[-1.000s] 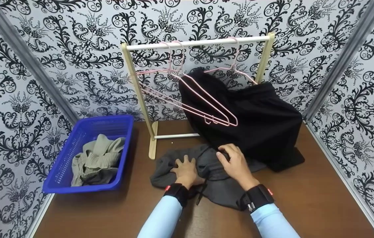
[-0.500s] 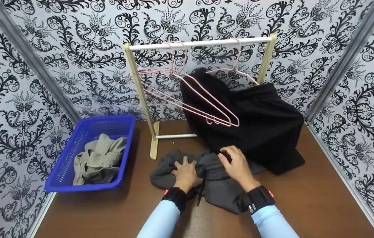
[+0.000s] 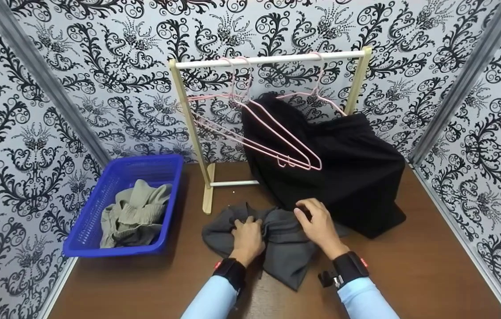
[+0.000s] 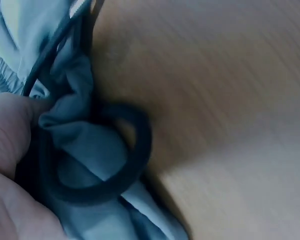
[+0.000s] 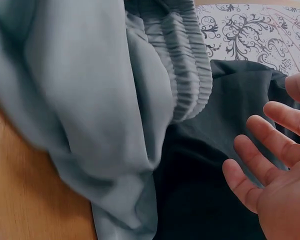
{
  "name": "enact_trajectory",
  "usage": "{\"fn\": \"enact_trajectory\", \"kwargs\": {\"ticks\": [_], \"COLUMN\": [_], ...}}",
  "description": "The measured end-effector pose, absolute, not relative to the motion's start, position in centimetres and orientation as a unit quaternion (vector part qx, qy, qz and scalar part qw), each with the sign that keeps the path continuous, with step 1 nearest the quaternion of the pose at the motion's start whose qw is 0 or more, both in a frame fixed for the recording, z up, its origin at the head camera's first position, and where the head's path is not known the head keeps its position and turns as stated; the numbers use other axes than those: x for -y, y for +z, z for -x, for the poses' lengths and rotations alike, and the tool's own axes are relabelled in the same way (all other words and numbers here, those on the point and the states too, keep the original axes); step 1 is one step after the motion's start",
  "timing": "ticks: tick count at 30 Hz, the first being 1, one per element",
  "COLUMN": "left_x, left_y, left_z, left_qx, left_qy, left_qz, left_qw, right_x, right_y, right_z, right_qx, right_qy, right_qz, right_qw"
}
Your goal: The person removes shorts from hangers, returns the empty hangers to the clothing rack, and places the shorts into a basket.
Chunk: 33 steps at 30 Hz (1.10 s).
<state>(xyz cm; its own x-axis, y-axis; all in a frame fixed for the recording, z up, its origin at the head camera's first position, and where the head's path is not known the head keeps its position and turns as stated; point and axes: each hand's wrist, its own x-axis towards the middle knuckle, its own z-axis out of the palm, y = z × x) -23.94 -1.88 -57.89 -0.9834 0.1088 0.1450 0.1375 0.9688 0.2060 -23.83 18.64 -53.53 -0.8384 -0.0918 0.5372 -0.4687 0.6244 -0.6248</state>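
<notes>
Some grey cloth [image 3: 288, 261] in the left hand [image 3: 247, 239], fingers curled; right hand [image 3: 318, 226] empty, fingers loosely parted.

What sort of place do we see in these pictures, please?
Probably a small indoor booth arranged for clothes work. Patterned wall panels enclose a brown table; on it stand a small clothes rack with pink hangers and a blue basket holding clothing.

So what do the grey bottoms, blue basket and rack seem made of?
Grey elastic-waist bottoms: probably matte woven cloth, given the soft creases.
Blue basket: likely plastic, slightly shiny, with perforated walls.
Rack uprights: probably wood, pale tan; top bar: smooth, white, metal or plastic.
</notes>
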Motion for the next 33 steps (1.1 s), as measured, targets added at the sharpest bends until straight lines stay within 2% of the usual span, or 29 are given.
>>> {"fn": "enact_trajectory", "kwargs": {"ticks": [10,33], "left_x": [4.4,6.8], "left_y": [-57.5,-51.9], "left_z": [24.5,25.2], "left_qx": [0.961,0.905], "left_qy": [-0.216,-0.303], "left_qz": [0.102,0.168], "left_qw": [0.14,0.248], "right_x": [-18.8,-19.0], "right_y": [-54.1,-54.0], "right_z": [24.0,24.3], "right_qx": [0.871,0.869], "right_qy": [0.398,0.396], "right_qz": [-0.157,-0.165], "right_qw": [0.241,0.245]}}
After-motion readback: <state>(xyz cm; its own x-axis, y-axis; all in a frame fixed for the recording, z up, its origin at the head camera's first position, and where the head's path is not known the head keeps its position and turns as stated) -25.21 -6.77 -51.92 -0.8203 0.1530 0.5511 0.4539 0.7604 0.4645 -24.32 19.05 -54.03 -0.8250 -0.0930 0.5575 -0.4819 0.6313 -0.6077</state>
